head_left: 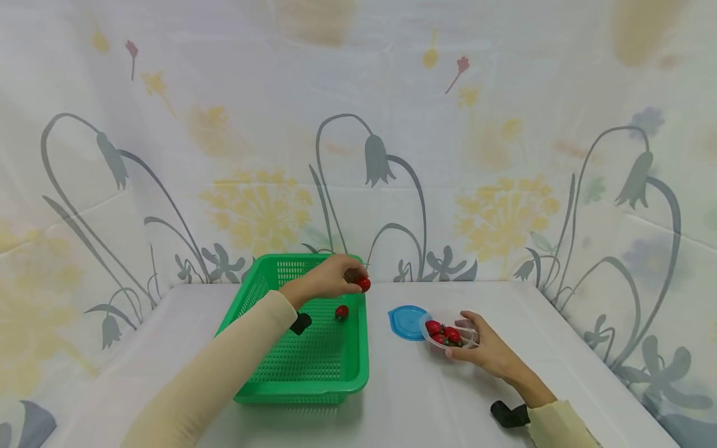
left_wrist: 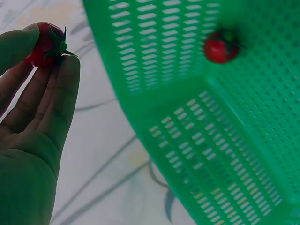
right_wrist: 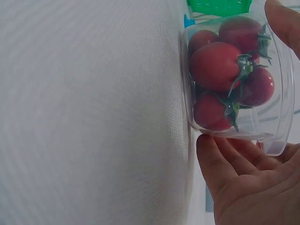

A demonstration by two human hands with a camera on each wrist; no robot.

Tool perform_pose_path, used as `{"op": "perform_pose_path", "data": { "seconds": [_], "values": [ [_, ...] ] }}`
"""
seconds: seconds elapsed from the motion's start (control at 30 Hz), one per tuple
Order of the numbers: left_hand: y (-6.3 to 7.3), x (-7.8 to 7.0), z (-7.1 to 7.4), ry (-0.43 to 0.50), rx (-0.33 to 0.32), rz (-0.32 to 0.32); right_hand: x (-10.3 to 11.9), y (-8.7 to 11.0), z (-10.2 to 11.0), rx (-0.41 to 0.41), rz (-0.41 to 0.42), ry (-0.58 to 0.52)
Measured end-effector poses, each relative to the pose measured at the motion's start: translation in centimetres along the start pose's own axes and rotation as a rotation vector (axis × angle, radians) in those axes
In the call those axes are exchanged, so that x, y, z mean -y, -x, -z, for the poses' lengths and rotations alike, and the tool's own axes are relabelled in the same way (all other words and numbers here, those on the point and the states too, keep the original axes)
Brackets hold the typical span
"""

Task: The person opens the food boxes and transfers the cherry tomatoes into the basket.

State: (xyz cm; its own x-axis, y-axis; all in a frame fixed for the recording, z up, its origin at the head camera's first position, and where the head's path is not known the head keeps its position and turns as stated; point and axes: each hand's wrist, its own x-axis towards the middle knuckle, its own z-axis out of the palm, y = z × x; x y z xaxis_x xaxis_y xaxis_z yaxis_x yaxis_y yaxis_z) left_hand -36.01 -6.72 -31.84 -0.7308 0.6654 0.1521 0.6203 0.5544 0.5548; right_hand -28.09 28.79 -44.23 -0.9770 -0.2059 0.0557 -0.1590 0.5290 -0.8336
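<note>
My left hand [head_left: 332, 277] pinches a red cherry tomato [left_wrist: 45, 46] with a green calyx between thumb and fingertips, above the right rim of the green plastic basket [head_left: 299, 391]. Inside the basket lies another cherry tomato [head_left: 342, 312], near its right wall. To the right, my right hand [head_left: 484, 348] grips a small clear plastic container [right_wrist: 265, 119] on the table, thumb on one side and fingers on the other. Several cherry tomatoes [right_wrist: 216, 66] with green stems sit in the container, which is uncovered.
A blue lid [head_left: 407, 322] lies flat on the white table [head_left: 414, 398], between the basket and the container and right beside the container's rim. Behind the table hangs a flower-printed cloth [head_left: 358, 81]. Black straps show at both wrists.
</note>
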Motion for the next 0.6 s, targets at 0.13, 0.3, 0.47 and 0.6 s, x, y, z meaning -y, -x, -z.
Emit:
{"op": "perform_pose_path", "data": {
  "seconds": [0.13,0.3,0.47,0.6],
  "values": [
    [0.5,1.6,-0.1,0.0,0.014,0.057,-0.1,0.1,0.1,-0.002,-0.01,0.004],
    [1.1,3.2,-0.1,-0.025,0.017,0.092,-0.1,0.1,0.1,-0.007,-0.018,0.007],
    [1.4,4.3,-0.5,-0.041,0.061,0.123,0.0,0.1,0.1,-0.005,-0.019,0.012],
    [1.6,4.9,-0.9,-0.058,0.084,0.15,0.1,0.0,0.0,-0.004,-0.025,0.013]
  ]
}}
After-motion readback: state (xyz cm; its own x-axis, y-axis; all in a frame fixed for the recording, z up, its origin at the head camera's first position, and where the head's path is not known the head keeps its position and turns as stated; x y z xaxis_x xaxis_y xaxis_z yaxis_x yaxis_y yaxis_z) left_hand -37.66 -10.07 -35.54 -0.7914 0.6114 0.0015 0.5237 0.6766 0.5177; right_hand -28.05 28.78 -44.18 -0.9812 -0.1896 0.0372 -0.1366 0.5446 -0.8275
